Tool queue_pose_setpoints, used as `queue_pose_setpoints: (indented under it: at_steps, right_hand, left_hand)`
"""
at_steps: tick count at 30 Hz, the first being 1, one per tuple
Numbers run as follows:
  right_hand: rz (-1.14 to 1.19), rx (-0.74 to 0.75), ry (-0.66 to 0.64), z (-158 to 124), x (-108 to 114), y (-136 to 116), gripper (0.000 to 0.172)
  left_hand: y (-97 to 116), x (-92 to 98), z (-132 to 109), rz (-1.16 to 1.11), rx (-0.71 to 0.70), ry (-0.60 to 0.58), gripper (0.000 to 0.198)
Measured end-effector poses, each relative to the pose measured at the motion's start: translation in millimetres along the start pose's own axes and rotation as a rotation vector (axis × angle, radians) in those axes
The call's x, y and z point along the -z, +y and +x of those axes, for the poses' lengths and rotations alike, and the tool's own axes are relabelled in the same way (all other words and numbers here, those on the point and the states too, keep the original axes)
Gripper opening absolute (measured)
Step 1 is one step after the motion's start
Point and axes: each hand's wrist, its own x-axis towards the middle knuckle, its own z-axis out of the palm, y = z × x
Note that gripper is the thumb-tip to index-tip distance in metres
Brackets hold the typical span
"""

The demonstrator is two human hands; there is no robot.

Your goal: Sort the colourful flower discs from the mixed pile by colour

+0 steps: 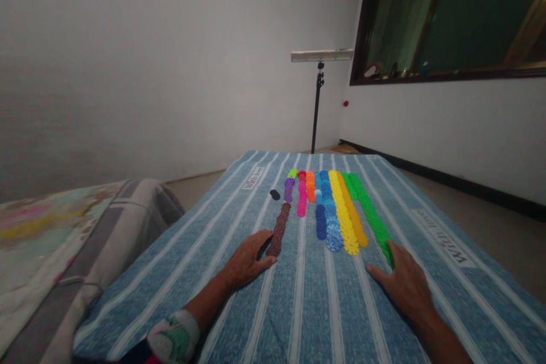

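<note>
My left hand (pixel 249 261) is loosely curled and grips nothing, cupping the near end of the brown row (pixel 279 231) of discs. My right hand (pixel 405 284) lies flat and open on the striped cloth (pixel 307 307), fingertips at the green row (pixel 373 216). Judged step: squaring the colour rows; the next nudge calls for light, even sideways pressure.
</note>
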Motion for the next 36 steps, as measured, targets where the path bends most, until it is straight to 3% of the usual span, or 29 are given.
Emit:
queue_pose_setpoints:
  at_steps: [15, 20, 26, 31, 36]
  right_hand:
    - [0.166, 0.008, -0.041, -2.2, -0.5, -10.6, 0.065]
    - [0.147, 0.021, -0.073, 3.7, 3.9, -12.8, 0.075]
    - [0.033, 0.079, -0.11, 27.3, 9.3, 4.4, 0.09]
    - [-0.009, 0.117, -0.128, 44.8, -2.8, 11.6, 0.087]
    - [0.004, 0.094, -0.141, 59.6, -25.2, -3.2, 0.094]
  left_hand:
    - [-3.8, -2.7, -1.4, 0.051, -0.013, 0.057, 0.048]
    - [-6.9, -4.0, -1.1, 0.064, -0.011, 0.034, 0.053]
    - [-3.8, -3.0, 7.8, 0.095, -0.043, 0.001, 0.06]
    - [-5.7, -7.5, 20.7, 0.17, -0.059, -0.019, 0.061]
    - [-6.9, -18.3, 40.6, 0.234, -0.001, -0.033, 0.061]
